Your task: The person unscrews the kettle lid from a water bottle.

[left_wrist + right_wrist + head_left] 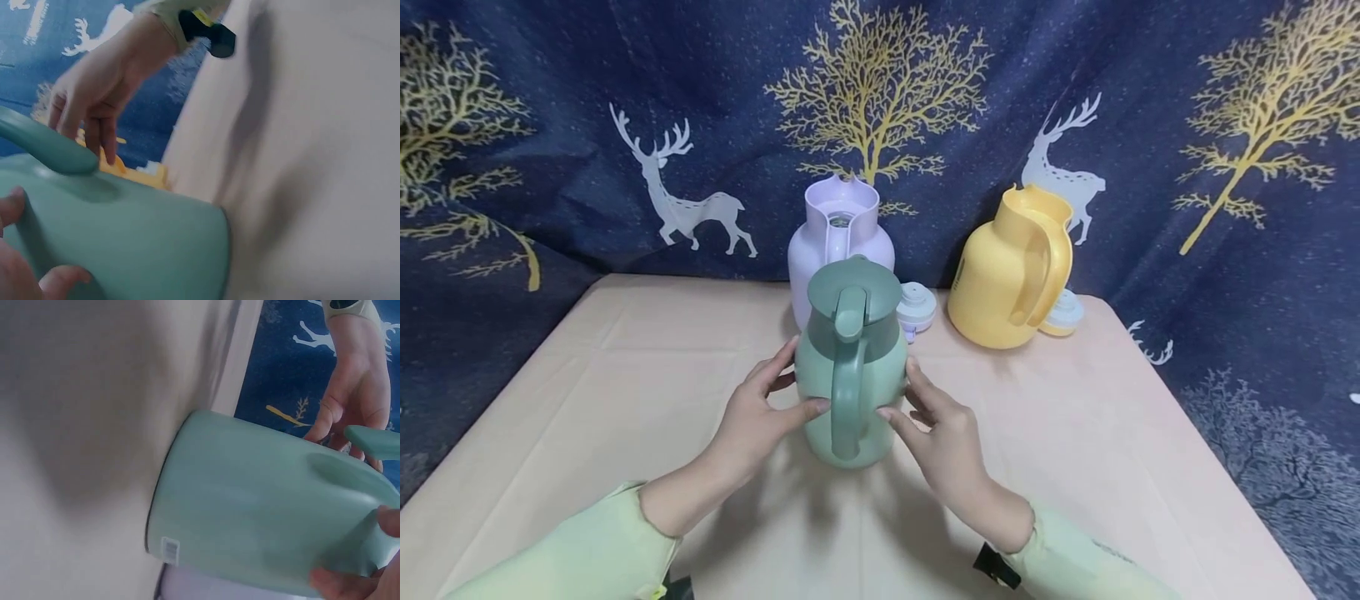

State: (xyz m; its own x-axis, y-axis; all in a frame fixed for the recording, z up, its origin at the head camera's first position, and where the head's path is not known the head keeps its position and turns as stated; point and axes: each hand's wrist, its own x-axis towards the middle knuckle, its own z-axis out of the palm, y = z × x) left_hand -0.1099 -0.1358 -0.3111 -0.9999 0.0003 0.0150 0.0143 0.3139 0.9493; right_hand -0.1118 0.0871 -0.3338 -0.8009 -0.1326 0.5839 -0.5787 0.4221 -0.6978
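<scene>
Green jug standing upright near the middle of the bench, its lid on and its handle turned toward the person. The left hand and right hand flank the body of the jug, fingers fairly straight and laid against its sides, thumbs near the handle; neither hand curls round the handle, so the jug appears steadied between the two palms rather than grasped. Behind it stand a lilac jug with no lid and a yellow jug, also open, each with a white lid lying just beside it on the bench.

To steady or turn the jug well, pressure from both sides should be even and low on the body, base kept flat on the cloth, with the lilac jug close behind given room.

Head view: gives the whole layout and both hands at once. Left wrist view: shows the jug wall close up, the handle's lower end, left fingertips on the body, and the opposite hand beyond. Right wrist view: alone shows the jug's base edge meeting the bench and a small barcode label near the bottom, hidden elsewhere
</scene>
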